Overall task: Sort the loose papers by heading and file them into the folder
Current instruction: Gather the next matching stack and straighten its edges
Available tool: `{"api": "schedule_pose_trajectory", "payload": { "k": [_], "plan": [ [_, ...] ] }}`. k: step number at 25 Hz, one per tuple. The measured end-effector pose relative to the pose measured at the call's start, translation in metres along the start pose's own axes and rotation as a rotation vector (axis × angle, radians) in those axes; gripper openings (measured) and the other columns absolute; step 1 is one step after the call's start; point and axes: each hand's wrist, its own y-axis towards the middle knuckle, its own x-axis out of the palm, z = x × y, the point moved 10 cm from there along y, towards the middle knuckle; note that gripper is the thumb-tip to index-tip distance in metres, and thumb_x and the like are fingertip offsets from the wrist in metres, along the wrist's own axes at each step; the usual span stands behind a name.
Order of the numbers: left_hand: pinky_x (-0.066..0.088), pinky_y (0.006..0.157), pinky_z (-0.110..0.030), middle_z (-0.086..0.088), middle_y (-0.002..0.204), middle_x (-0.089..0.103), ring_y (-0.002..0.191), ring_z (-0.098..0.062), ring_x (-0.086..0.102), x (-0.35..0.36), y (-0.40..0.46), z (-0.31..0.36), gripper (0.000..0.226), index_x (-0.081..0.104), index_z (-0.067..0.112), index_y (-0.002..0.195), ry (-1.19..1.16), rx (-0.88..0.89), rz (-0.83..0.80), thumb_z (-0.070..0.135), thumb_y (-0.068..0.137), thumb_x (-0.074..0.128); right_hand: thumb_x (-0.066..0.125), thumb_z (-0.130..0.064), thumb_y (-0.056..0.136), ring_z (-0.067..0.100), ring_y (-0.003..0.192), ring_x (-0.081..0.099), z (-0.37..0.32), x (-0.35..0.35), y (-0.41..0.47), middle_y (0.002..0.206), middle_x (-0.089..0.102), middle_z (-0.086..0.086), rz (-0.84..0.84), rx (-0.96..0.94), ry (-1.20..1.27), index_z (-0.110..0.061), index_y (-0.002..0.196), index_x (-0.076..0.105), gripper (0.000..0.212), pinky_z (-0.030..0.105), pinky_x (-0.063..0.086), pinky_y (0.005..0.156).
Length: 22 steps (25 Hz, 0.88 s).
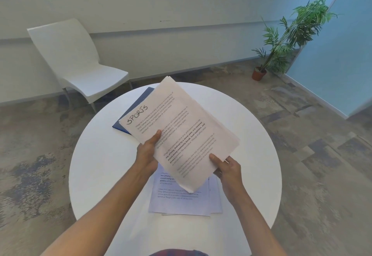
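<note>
From my head view, I hold a stack of papers [181, 133] above the round table [100, 165] — my left hand [146, 155] pinches its near left edge with the thumb on top, my right hand [228, 166] grips the near right corner the same way. The top sheet reads SPORTS. Another pile of papers [181, 201] lies flat below, near me; the blue folder [131, 110] lies beyond, partly hidden by the stack. I judge I'm mid-sort — next, this stack needs checking, then a bare spot or the folder. There is open tabletop left and right; the far rim sits close behind the folder.
</note>
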Motion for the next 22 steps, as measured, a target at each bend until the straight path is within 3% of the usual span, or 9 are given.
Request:
{"api": "schedule_pose_trajectory", "payload": {
  "k": [5, 8, 11, 15, 17, 19, 22],
  "plan": [
    [0.060, 0.073, -0.040, -0.012, 0.115, 0.072, 0.098, -0.029, 0.070, 0.007, -0.012, 0.001, 0.035, 0.065, 0.009, 0.119, 0.071, 0.003, -0.021, 0.005, 0.085, 0.065, 0.072, -0.003, 0.086, 0.023, 0.098, 0.072, 0.002, -0.004, 0.007, 0.107, 0.077, 0.008, 0.102, -0.002, 0.020, -0.005, 0.111, 0.071, 0.025, 0.037, 0.059, 0.085],
    [0.057, 0.080, -0.042, -0.011, 0.112, 0.074, 0.089, -0.026, 0.069, -0.010, -0.008, 0.045, 0.027, 0.068, 0.013, 0.107, 0.184, 0.150, 0.105, 0.005, 0.083, 0.063, 0.074, -0.005, 0.086, 0.015, 0.082, 0.074, -0.014, -0.023, 0.008, 0.094, 0.078, 0.003, 0.156, -0.096, -0.149, -0.006, 0.102, 0.074, 0.017, 0.027, 0.059, 0.070],
    [0.053, 0.080, -0.041, -0.006, 0.103, 0.076, 0.092, -0.027, 0.067, -0.015, 0.000, 0.079, 0.035, 0.068, 0.018, 0.105, 0.499, 0.231, 0.117, -0.006, 0.083, 0.058, 0.074, -0.006, 0.087, 0.014, 0.081, 0.074, -0.023, -0.032, 0.009, 0.096, 0.078, 0.003, 0.146, -0.137, -0.200, -0.008, 0.104, 0.073, 0.018, 0.023, 0.058, 0.066],
    [0.052, 0.081, -0.041, 0.000, 0.098, 0.076, 0.095, -0.029, 0.067, -0.005, 0.006, 0.071, 0.028, 0.073, 0.019, 0.100, 0.915, 0.212, -0.059, -0.001, 0.082, 0.064, 0.073, -0.005, 0.087, 0.007, 0.077, 0.073, -0.021, -0.027, 0.009, 0.095, 0.076, -0.002, 0.106, -0.137, -0.218, -0.013, 0.100, 0.072, 0.015, 0.018, 0.057, 0.062],
    [0.053, 0.083, -0.043, -0.001, 0.101, 0.075, 0.093, -0.030, 0.067, -0.007, 0.005, 0.057, 0.025, 0.072, 0.019, 0.103, 0.915, 0.174, -0.088, 0.012, 0.078, 0.073, 0.074, -0.006, 0.086, 0.006, 0.074, 0.073, -0.014, -0.021, 0.008, 0.091, 0.076, -0.004, 0.100, -0.120, -0.235, -0.016, 0.095, 0.073, 0.013, 0.019, 0.058, 0.062],
    [0.053, 0.082, -0.043, -0.004, 0.102, 0.074, 0.094, -0.032, 0.066, -0.014, 0.005, 0.044, 0.037, 0.070, 0.017, 0.106, 0.848, 0.149, -0.059, 0.022, 0.070, 0.076, 0.075, -0.005, 0.085, 0.013, 0.077, 0.072, -0.005, -0.017, 0.006, 0.088, 0.076, -0.003, 0.101, -0.105, -0.235, -0.016, 0.093, 0.073, 0.014, 0.022, 0.059, 0.064],
    [0.055, 0.085, -0.046, -0.010, 0.103, 0.074, 0.098, -0.038, 0.065, -0.035, 0.007, 0.027, 0.040, 0.070, 0.012, 0.110, 0.750, 0.128, 0.005, 0.020, 0.072, 0.079, 0.078, -0.004, 0.082, 0.019, 0.083, 0.071, 0.010, -0.015, 0.002, 0.092, 0.075, 0.001, 0.113, -0.078, -0.241, -0.013, 0.101, 0.072, 0.022, 0.020, 0.059, 0.063]
  ]
}}
